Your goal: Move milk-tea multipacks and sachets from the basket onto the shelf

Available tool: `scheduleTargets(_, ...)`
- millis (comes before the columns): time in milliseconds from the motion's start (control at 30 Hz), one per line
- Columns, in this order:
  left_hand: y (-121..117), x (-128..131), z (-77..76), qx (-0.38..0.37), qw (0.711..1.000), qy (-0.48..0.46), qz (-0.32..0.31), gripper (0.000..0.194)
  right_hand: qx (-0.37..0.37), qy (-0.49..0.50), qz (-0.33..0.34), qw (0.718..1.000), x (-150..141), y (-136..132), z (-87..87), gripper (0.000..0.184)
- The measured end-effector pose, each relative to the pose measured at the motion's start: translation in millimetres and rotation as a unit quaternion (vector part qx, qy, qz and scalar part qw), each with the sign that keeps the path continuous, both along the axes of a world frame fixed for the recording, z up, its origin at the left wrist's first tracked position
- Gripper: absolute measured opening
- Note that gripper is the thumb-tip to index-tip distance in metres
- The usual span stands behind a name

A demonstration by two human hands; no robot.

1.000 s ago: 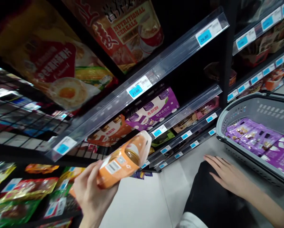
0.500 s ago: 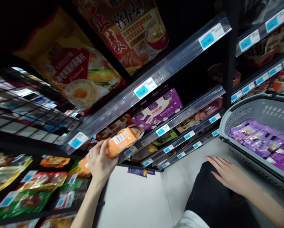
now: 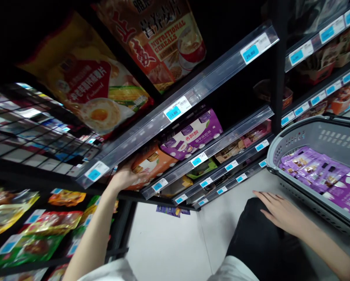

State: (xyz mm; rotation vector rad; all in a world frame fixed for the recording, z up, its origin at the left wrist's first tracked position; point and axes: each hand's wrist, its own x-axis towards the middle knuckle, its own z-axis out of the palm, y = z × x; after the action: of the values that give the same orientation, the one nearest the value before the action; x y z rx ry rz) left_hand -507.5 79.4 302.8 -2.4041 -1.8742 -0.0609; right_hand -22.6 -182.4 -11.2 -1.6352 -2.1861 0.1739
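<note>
One orange box [image 3: 156, 160] is seen on the shelf, set just beside one purple box [image 3: 194, 134], and its left end is being covered by the left hand [image 3: 124, 176]. The fingers are laid forward along the box's lower front; whether a full grip is closed around it cannot be told, as the far side is hidden. One right hand [image 3: 277, 207], meanwhile, is rested palm down on one dark trouser leg [image 3: 246, 234], its fingers stretched out and nothing held in it.

Above, two bags are displayed: one yellow bag with a red patch [image 3: 94, 89], and one reddish bag printed "NUTRITIONAL CEREALS" [image 3: 167, 43]. Three price labels [image 3: 177, 109] are carried by the clear rail [image 3: 216, 84] under them, with 23.80 and 26.80 readable on two. Two more labels are mounted on the rail below [image 3: 236, 132], in front of the boxes.

Over to the right, one grey basket [image 3: 324, 130] is placed near the right hand. Inside it, one purple carton [image 3: 347, 193] can be seen beside several overlapping purple packets [image 3: 312, 166], too bunched to be counted. One wire mesh panel [image 3: 43, 146] is seen at the left.
</note>
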Motion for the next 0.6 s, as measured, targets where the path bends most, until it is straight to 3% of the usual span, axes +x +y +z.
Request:
scheduleTargets(267,21,4,4.7,-0.065,0.996,-0.067,0.006,0.070,-0.010,0.006,0.004,1.000,0,2,-2.1,0.055)
scheduleTargets(533,21,3,6.9,-0.058,0.997,-0.047,-0.010,0.086,-0.024,-0.006,0.001,1.000,-2,2,-3.1,0.057)
scheduleTargets(600,21,3,9.7,-0.005,0.999,-0.025,-0.038,0.092,-0.021,-0.010,0.001,1.000,-3,1,-2.7,0.058)
